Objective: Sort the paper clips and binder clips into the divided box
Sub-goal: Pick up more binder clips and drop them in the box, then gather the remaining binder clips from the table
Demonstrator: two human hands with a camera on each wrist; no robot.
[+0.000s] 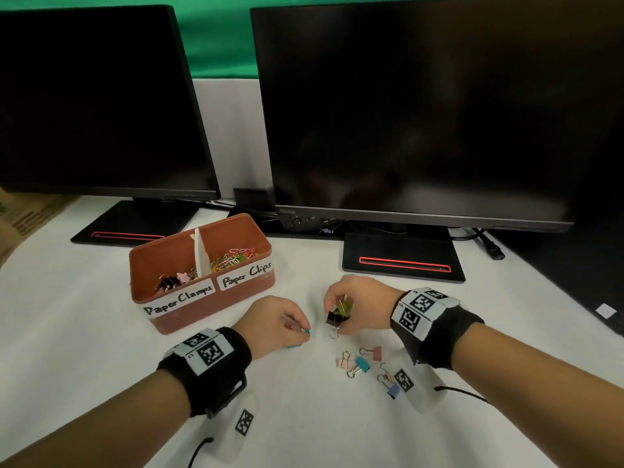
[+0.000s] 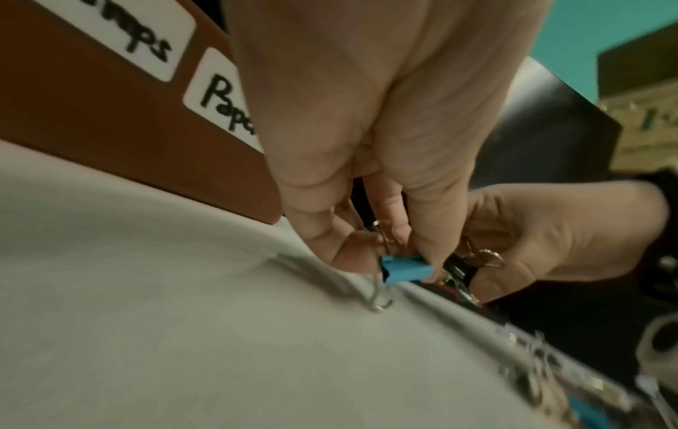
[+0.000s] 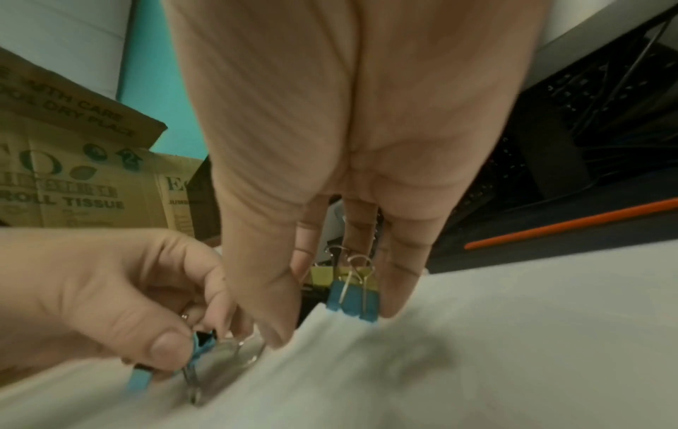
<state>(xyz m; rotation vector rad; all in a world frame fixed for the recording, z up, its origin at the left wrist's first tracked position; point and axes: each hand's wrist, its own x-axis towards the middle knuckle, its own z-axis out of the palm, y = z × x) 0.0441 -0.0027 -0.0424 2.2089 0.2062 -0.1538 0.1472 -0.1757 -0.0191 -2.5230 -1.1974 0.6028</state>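
A brown divided box (image 1: 175, 319) stands left of centre, labelled "Paper Clamps" on the left and "Paper Clips" on the right. Its left compartment holds binder clips (image 1: 170, 282) and its right holds coloured paper clips (image 1: 233, 258). My left hand (image 1: 301, 332) is low on the white tabletop and pinches a teal binder clip (image 2: 405, 271) whose wire handle touches the surface. Just to the right, my right hand (image 1: 334, 320) grips a bunch of binder clips (image 1: 339, 314), black and yellow from above, blue and yellow (image 3: 354, 302) in the right wrist view.
Several loose binder clips lie near my right wrist: pink (image 1: 344, 363), teal (image 1: 362, 363), mauve (image 1: 376, 352), blue (image 1: 393, 390). Two dark monitors (image 1: 422, 113) on black stands (image 1: 401, 261) fill the back. A cardboard carton (image 1: 23, 221) sits far left.
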